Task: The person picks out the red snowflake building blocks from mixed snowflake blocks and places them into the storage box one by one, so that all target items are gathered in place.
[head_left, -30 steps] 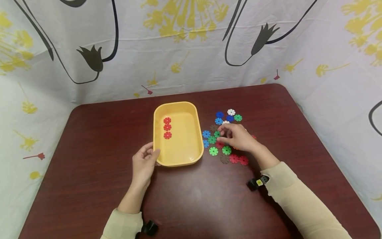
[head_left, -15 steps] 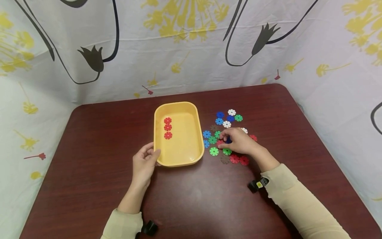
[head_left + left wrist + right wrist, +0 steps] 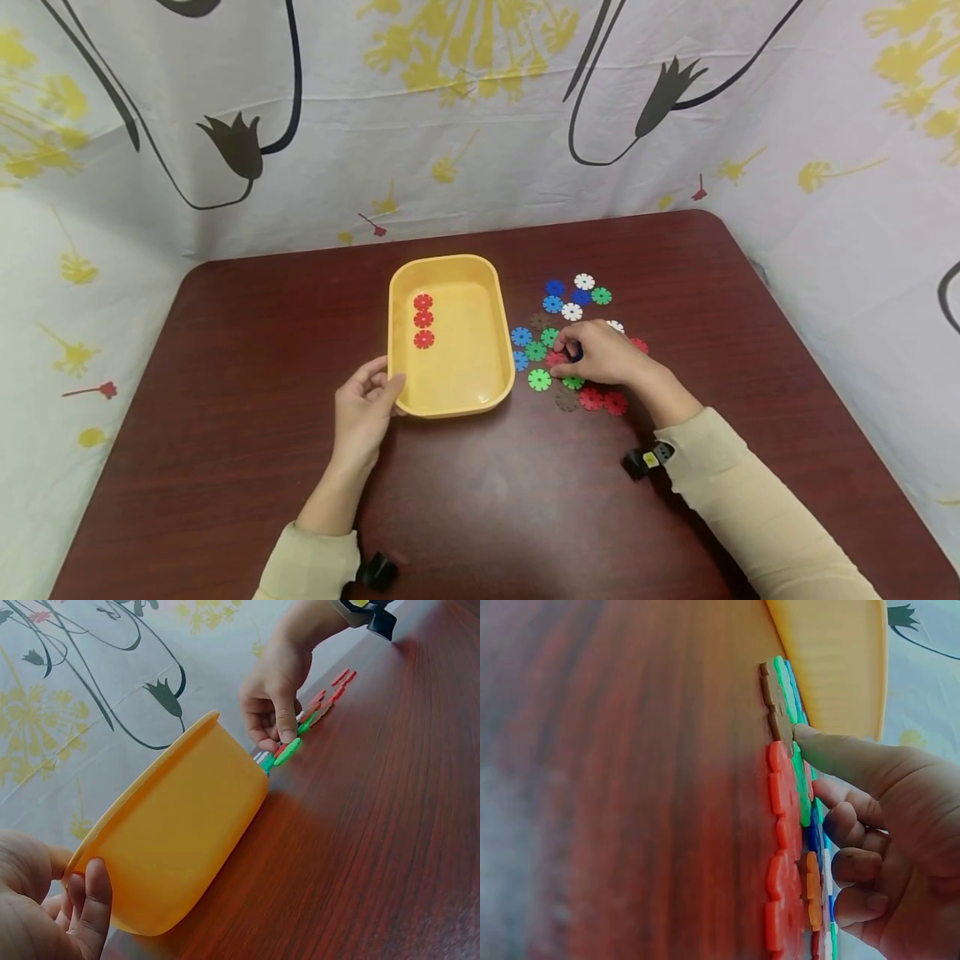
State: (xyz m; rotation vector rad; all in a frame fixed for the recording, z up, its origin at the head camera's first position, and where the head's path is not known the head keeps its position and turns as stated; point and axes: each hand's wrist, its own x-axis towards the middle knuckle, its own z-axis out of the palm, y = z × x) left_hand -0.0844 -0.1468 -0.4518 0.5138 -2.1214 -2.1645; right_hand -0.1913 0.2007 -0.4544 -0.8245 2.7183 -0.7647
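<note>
My left hand [image 3: 365, 410] grips the near left corner of a yellow plastic tray [image 3: 486, 402], thumb over the rim and fingers on the outer wall. Three red interlocking snowflake discs [image 3: 423, 319] lie in a column inside it. Right of the tray, my right hand [image 3: 606, 354] is low over a spread of loose discs. Its thumb and index finger pinch a red snowflake disc [image 3: 556, 359] at its edges, down on the table. A bright green disc [image 3: 539, 380] and a darker green disc [image 3: 536, 351] lie beside it. The palm hides part of the spread.
Blue discs [image 3: 521, 337] lie close against the tray's right wall. White discs [image 3: 584, 282] are at the back of the spread, red ones [image 3: 615, 403] at its front right. The dark red-brown table [image 3: 285, 333] meets a patterned cloth [image 3: 480, 167] behind.
My right hand has shifted slightly nearer to me, from the green disc to the red disc, and its fingertips have settled there. My left hand and the tray have stayed put.
</note>
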